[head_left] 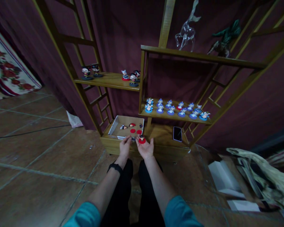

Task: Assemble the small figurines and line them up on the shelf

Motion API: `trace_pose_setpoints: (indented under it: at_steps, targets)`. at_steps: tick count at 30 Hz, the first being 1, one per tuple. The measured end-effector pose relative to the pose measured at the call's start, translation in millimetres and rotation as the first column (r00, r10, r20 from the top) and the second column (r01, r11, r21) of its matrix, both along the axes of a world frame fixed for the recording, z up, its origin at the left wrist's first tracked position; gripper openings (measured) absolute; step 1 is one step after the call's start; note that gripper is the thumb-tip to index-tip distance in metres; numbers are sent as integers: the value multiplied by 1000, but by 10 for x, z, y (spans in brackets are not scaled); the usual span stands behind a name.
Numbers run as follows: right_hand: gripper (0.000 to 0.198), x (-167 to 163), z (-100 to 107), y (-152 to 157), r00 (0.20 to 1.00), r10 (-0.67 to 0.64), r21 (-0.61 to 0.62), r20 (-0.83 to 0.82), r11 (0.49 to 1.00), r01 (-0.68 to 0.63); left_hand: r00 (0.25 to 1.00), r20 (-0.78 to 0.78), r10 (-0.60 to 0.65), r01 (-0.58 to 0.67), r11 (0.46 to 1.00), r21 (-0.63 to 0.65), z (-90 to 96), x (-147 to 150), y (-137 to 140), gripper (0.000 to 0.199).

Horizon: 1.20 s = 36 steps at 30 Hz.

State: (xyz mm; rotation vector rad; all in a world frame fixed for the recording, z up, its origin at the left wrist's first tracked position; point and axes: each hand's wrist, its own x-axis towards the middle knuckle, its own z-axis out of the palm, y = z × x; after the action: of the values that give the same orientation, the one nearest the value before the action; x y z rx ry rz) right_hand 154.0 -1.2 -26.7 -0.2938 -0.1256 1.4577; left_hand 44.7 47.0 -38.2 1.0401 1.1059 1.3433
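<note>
My right hand [146, 149] is palm up in front of the shelf, with a small figurine [142, 138] on a round red base resting upright at its fingers. Close beside it, my left hand [125, 146] has its fingers pressed together in a pinch; what they hold is too small and dark to make out. Just beyond both hands sits a shallow cardboard box [113, 128] with white edges. Inside it lie a figurine [123, 127] on its side, another figurine with red [132, 125], and loose red discs [133, 130].
Several purple-and-white figurines [171, 110] stand on the middle shelf [156, 113]. Dark-haired figurines [133, 78] occupy the left shelf [109, 81]. A phone [177, 134] lies right of the box. A glass deer [186, 33] and a green statue [227, 37] stand on top.
</note>
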Motion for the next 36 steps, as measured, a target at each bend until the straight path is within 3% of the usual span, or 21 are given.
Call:
trace_pose_setpoints:
  at_steps: [3,5,7,11,15,21,26,30,36]
  targets:
    - [59,9,-60,27,999,-50,-34,17,998,50,982,-184,47,-21,989,144,24,-11,-71,32]
    - [59,9,-93,40,998,-60,-31,34,998,61,945,-326,-10,104,957,272,76,8,-218,29]
    - [58,7,-114,41,997,-51,-13,54,999,52,887,-455,-80,269,890,369,135,42,-421,30]
    - [58,7,-103,14,995,-46,-3,84,999,46,753,-644,-135,484,777,404,226,98,-797,36]
    - [55,7,-63,-15,994,-24,-36,111,999,28,696,-707,-126,539,742,398,301,93,-957,38]
    - [54,-8,-34,-24,994,-34,-55,101,998,40,736,-663,-140,506,763,401,343,34,-953,27]
    - [55,-17,46,-65,996,0,-36,85,999,3,815,-579,15,273,872,407,233,13,-732,26]
    - [55,-36,89,-84,997,11,-6,70,1000,-11,855,-509,97,138,904,404,116,28,-470,35]
    - [45,-59,131,-95,994,65,-7,87,998,-64,892,-452,21,161,919,360,-35,67,-235,47]
